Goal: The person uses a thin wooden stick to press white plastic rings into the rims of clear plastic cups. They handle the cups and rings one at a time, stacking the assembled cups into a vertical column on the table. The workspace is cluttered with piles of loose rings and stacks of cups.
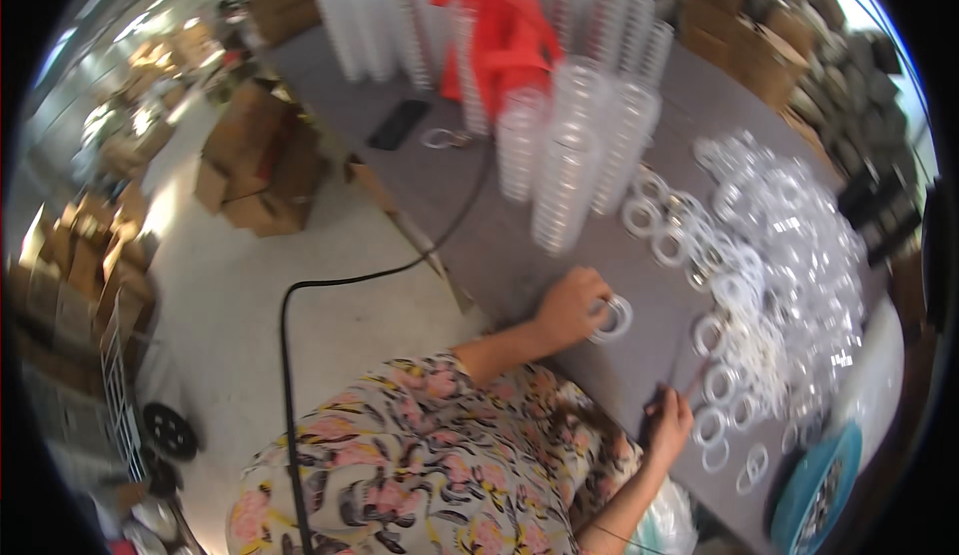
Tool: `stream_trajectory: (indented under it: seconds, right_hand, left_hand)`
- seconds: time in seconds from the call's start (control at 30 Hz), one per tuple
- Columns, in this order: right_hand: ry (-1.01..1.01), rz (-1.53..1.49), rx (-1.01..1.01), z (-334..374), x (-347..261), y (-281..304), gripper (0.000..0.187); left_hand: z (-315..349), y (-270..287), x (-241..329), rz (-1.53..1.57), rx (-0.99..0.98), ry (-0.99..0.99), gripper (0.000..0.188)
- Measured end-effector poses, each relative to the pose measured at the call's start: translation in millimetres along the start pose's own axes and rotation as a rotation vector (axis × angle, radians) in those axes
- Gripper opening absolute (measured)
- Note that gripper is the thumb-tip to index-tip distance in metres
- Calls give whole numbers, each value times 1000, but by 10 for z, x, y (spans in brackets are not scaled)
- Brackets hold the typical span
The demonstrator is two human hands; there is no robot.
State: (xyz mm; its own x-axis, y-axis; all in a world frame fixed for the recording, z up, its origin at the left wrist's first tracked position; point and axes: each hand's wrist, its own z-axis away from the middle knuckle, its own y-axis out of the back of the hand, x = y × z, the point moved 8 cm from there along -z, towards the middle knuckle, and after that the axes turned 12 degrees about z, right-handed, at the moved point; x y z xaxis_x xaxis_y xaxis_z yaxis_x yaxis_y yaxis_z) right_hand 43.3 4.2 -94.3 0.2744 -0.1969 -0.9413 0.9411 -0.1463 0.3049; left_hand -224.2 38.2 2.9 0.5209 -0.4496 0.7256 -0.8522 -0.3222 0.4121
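Note:
My left hand (574, 305) is closed on a whitish ring (617, 321) at the near edge of the grey table (639, 355), the fingers bent over its left side. To the right and nearer, my right hand (669, 421) grips a thin stick-like tool (696, 375) whose reddish shaft points up toward the loose parts. Blur hides the kind of tool and its tip. Several white rings (720, 383) lie just beyond the right hand, beside a heap of small white parts (751, 355).
Clear plastic cups or domes (799, 225) are heaped at the right. Tall stacks of clear cups (569, 170) and a red bag (499, 35) stand farther back. A phone (399, 124), a black cable (400, 267), a blue basin (819, 490) and a cardboard box (262, 160) surround the work.

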Motion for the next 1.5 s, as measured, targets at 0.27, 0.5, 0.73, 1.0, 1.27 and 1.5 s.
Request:
stream_trajectory:
  seconds: [0.27, 0.5, 0.73, 1.0, 1.27, 1.5]
  right_hand:
    - [14, -92, 7, -18, -26, 14, 23]
    - [215, -555, 252, 315, -635, 542, 39]
    - [378, -640, 410, 553, -1103, 569, 37]
    - [414, -474, 394, 485, -958, 393, 49]
    - [437, -389, 382, 558, -945, 290, 48]
    - [281, -470, 402, 519, -803, 231, 50]
  left_hand:
    - [97, -243, -130, 177, -96, 175, 16]
    - [270, -564, 356, 248, -289, -27, 21]
    - [611, -686, 525, 203, -618, -393, 19]
    - [702, -762, 642, 413, -681, -334, 10]
    - [768, -835, 726, 482, -583, -418, 13]
    - [744, -844, 661, 513, -572, -377, 12]
